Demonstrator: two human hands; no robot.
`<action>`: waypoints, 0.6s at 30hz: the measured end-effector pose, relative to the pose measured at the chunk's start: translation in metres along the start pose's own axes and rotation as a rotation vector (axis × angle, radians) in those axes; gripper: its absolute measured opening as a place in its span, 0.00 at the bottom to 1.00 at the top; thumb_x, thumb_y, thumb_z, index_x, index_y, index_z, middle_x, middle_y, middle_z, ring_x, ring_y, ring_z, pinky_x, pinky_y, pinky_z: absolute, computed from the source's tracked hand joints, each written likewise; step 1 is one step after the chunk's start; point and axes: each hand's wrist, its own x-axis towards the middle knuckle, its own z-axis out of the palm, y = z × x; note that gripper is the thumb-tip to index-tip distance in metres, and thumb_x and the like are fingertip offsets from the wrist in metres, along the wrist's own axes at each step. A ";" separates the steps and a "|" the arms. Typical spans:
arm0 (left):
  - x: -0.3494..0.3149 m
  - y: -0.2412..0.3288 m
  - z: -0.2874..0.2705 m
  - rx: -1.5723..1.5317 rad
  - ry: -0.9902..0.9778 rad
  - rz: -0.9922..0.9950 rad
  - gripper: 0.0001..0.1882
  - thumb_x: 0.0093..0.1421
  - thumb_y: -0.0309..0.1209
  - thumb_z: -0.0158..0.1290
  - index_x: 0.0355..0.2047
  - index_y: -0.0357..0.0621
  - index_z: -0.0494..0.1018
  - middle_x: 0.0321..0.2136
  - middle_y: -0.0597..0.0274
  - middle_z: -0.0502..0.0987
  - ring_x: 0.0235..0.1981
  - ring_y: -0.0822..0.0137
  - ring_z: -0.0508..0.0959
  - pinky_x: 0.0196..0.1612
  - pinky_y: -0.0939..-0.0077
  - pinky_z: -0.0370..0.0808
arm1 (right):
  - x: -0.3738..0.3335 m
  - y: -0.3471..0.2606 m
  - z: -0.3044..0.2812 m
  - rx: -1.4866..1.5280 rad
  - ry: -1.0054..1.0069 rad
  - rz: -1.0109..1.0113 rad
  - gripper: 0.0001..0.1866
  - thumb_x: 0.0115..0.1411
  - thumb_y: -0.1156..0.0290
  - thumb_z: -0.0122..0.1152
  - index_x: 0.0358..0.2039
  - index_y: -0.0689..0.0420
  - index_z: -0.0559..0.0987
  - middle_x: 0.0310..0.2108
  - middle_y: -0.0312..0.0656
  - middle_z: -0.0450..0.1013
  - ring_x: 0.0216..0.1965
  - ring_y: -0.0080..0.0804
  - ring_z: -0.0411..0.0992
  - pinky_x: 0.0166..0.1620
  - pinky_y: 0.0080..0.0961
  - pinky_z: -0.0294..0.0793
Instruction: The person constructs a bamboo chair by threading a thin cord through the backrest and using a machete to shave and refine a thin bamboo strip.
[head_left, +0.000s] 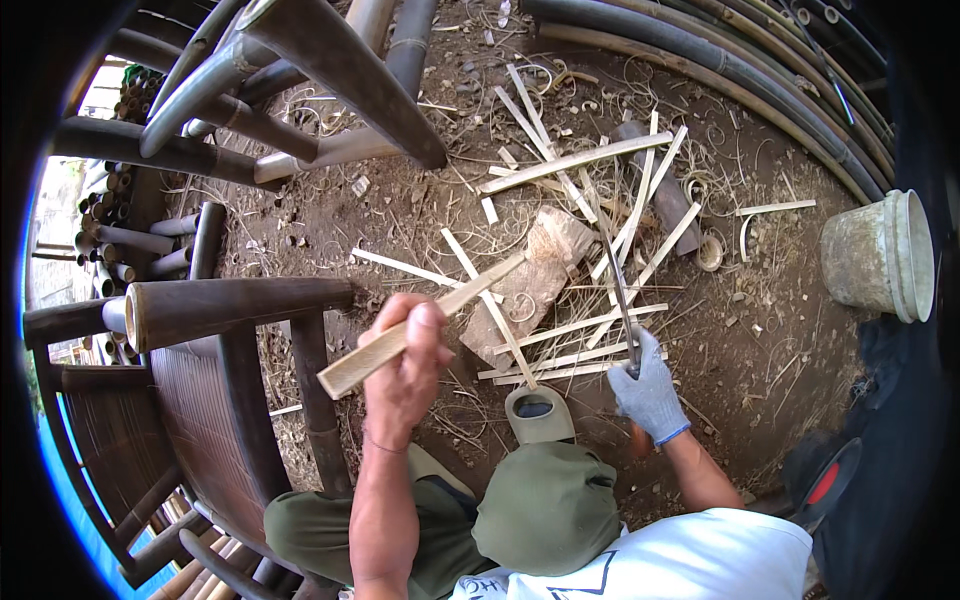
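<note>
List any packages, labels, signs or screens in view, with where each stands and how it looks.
No packages, labels, signs or screens show.
Nearest to a container: a grimy pale plastic bucket, round, lying on its side on the dirt at the right edge.
The shirt at the bottom edge is white with a dark line print, only partly seen.

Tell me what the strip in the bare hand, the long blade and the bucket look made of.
Strip in left hand: pale split bamboo, raw, matte, fibrous.
Blade in gloved right hand: dark metal, dull, thin, likely steel.
Bucket: probably plastic, whitish, grimy, with a moulded rim.
</note>
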 end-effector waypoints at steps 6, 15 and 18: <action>-0.005 -0.003 0.014 0.120 -0.103 -0.035 0.18 0.71 0.41 0.49 0.32 0.38 0.74 0.12 0.64 0.73 0.17 0.75 0.77 0.21 0.78 0.73 | 0.043 0.029 0.032 -0.342 0.187 -0.316 0.25 0.64 0.61 0.59 0.55 0.64 0.70 0.36 0.51 0.76 0.35 0.47 0.77 0.40 0.39 0.76; -0.020 -0.009 0.023 0.260 -0.126 0.060 0.06 0.67 0.31 0.55 0.34 0.42 0.73 0.18 0.59 0.75 0.17 0.67 0.78 0.24 0.74 0.75 | 0.088 -0.009 0.069 -0.497 0.120 -0.489 0.19 0.65 0.58 0.59 0.46 0.62 0.74 0.30 0.54 0.77 0.29 0.53 0.78 0.33 0.42 0.79; -0.015 0.002 0.020 0.239 -0.133 0.008 0.06 0.67 0.30 0.55 0.33 0.43 0.74 0.18 0.58 0.75 0.17 0.66 0.78 0.24 0.73 0.75 | 0.082 -0.038 0.077 -0.319 0.186 -0.667 0.17 0.65 0.60 0.61 0.42 0.61 0.73 0.30 0.52 0.77 0.28 0.52 0.79 0.31 0.42 0.79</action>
